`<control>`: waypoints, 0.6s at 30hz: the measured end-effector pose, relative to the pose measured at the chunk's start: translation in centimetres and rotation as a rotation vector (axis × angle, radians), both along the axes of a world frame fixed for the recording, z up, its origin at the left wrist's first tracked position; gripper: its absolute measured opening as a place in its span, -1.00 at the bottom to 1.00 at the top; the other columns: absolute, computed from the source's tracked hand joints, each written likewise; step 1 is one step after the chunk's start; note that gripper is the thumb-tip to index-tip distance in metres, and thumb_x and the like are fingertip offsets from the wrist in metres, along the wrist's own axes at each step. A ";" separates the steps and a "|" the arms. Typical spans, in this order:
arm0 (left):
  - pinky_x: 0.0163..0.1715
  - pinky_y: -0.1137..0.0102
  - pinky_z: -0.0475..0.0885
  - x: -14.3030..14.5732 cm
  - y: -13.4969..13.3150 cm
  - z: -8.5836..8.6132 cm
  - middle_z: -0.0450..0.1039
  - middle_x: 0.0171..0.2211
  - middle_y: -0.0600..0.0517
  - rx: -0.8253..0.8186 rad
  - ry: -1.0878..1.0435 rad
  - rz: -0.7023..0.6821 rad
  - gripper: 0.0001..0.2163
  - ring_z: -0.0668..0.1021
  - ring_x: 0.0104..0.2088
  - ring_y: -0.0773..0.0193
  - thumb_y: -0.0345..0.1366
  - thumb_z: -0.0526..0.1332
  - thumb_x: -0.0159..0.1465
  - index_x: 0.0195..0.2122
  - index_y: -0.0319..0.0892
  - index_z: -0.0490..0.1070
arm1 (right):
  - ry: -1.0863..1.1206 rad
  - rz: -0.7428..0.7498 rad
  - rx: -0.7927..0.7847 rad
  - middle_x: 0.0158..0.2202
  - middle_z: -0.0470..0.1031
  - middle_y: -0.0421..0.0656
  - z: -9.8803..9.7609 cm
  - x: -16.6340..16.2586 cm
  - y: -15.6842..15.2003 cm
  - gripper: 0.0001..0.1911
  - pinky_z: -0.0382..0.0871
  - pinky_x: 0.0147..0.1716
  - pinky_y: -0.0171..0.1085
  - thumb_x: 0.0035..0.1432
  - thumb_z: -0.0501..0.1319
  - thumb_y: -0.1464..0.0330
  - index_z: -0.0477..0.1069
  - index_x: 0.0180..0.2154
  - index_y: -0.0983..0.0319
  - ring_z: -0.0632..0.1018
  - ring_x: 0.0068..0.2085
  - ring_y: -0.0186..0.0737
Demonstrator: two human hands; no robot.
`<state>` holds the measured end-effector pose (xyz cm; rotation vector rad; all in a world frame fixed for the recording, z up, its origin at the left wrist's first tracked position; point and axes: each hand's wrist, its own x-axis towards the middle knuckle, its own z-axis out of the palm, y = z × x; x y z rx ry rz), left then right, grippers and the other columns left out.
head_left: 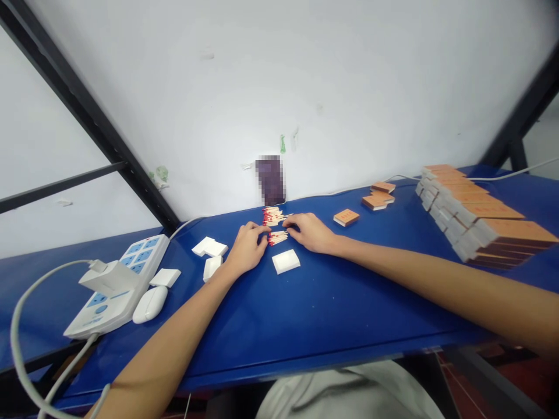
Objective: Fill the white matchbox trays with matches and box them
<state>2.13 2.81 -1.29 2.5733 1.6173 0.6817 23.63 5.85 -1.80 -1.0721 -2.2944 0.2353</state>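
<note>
A small row of red-headed wooden matches [278, 237] lies on the blue table between my two hands. My left hand [250, 247] is closed, with curled fingers at the red heads. From the other side my right hand [309, 231] reaches in, its thumb and forefinger bent together at the plain ends. Exactly which matches each hand pinches is hard to make out. Just beyond is a larger pile of matches [271, 216]. A white matchbox tray [286, 262] sits on the near side of the hands.
White trays [210, 247] lie left, near a power strip [148, 250] with a plugged charger [111, 282] and a white earbud case [150, 304]. Orange matchboxes [346, 217] lie right, before a stacked block of matchboxes [476, 203]. A blurred dark rectangle [271, 180] leans on the wall.
</note>
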 end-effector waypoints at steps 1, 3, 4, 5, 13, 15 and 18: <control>0.04 0.16 0.32 0.0 0.0 0.0 0.42 -0.15 -0.09 0.000 -0.001 -0.002 -0.71 0.44 -0.10 0.13 -0.30 0.05 0.35 -0.01 -0.15 0.49 | -0.001 0.001 0.007 -0.13 0.60 -0.11 0.0 0.0 0.0 -0.78 0.35 -0.13 -0.26 0.18 0.15 0.48 0.53 -0.18 0.22 0.56 -0.15 -0.16; 0.04 0.16 0.32 0.0 0.1 0.0 0.42 -0.14 -0.08 0.002 -0.001 -0.006 -0.71 0.44 -0.10 0.13 -0.30 0.05 0.34 -0.01 -0.14 0.49 | -0.008 0.006 0.024 -0.15 0.59 -0.10 0.1 -0.1 -0.2 -0.80 0.35 -0.13 -0.25 0.18 0.16 0.45 0.54 -0.21 0.23 0.55 -0.16 -0.16; 0.04 0.16 0.32 0.0 0.0 0.0 0.42 -0.14 -0.09 0.004 0.000 -0.008 -0.71 0.45 -0.10 0.14 -0.30 0.05 0.34 -0.02 -0.15 0.49 | -0.014 0.008 0.031 -0.17 0.59 -0.09 0.2 -0.1 -0.3 -0.82 0.35 -0.13 -0.25 0.18 0.17 0.45 0.54 -0.23 0.23 0.55 -0.16 -0.16; 0.04 0.16 0.32 0.0 0.0 0.0 0.42 -0.14 -0.09 0.005 0.001 -0.009 -0.71 0.45 -0.10 0.14 -0.31 0.05 0.34 -0.02 -0.15 0.49 | -0.023 0.010 0.037 -0.19 0.59 -0.09 0.2 -0.1 -0.3 -0.82 0.34 -0.13 -0.24 0.17 0.17 0.45 0.55 -0.26 0.24 0.54 -0.17 -0.16; 0.04 0.15 0.34 0.1 -0.2 0.0 0.42 -0.13 -0.09 0.007 -0.004 0.003 -0.72 0.44 -0.10 0.12 -0.31 0.05 0.34 -0.02 -0.15 0.49 | -0.046 0.028 0.046 -0.23 0.53 -0.06 0.0 0.1 0.0 -0.86 0.30 -0.08 -0.21 0.17 0.16 0.47 0.51 -0.30 0.26 0.49 -0.17 -0.16; 0.03 0.15 0.34 0.1 -0.2 0.1 0.42 -0.14 -0.09 0.006 -0.005 -0.001 -0.72 0.44 -0.10 0.12 -0.30 0.05 0.34 -0.02 -0.14 0.49 | -0.059 0.044 0.044 -0.24 0.50 -0.07 0.0 0.1 0.0 -0.87 0.29 -0.10 -0.22 0.20 0.14 0.45 0.47 -0.31 0.26 0.47 -0.18 -0.18; 0.03 0.15 0.33 0.1 -0.2 0.1 0.42 -0.15 -0.08 0.006 -0.009 -0.009 -0.72 0.44 -0.10 0.13 -0.31 0.05 0.35 -0.03 -0.14 0.49 | -0.088 0.054 0.051 -0.22 0.46 -0.05 0.0 0.2 0.0 -0.86 0.27 -0.11 -0.21 0.26 0.09 0.42 0.41 -0.30 0.26 0.43 -0.19 -0.17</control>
